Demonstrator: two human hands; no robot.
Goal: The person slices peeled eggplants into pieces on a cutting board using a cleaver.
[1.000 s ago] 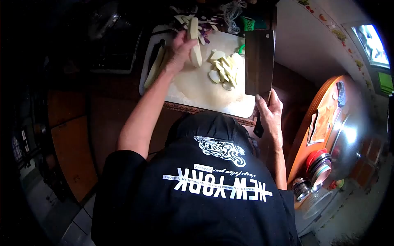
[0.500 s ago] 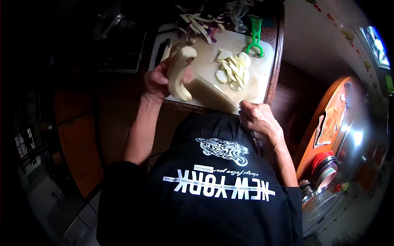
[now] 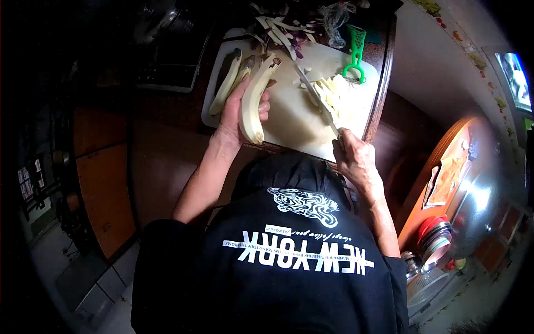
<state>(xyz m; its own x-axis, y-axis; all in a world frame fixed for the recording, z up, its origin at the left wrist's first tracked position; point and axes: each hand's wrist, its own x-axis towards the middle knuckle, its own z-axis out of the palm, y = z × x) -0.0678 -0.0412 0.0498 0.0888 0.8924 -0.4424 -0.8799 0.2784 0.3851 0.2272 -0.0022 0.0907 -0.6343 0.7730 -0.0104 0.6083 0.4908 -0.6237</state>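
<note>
My left hand (image 3: 236, 114) is closed around a long, pale peeled vegetable (image 3: 254, 103), held over the front left of the white cutting board (image 3: 289, 125). My right hand (image 3: 359, 158) grips the handle of a large knife (image 3: 318, 100). The blade is seen nearly edge-on and lies beside a pile of pale cut slices (image 3: 334, 99) on the right of the board. More long pale pieces (image 3: 225, 83) rest on the board's left side, behind my left hand. A green peeler (image 3: 356, 53) lies at the board's back right corner.
Peelings (image 3: 278, 33) are heaped at the board's back edge, with clear plastic (image 3: 335, 25) beside them. A dark appliance (image 3: 169, 72) stands at the back left. To the right are an orange cloth (image 3: 445, 181) and stacked bowls (image 3: 435, 239).
The knife swung from upright at the right down over the board, beside the slices. My left hand moved toward the board's front, and the vegetable in it turned. The peeler came into full view.
</note>
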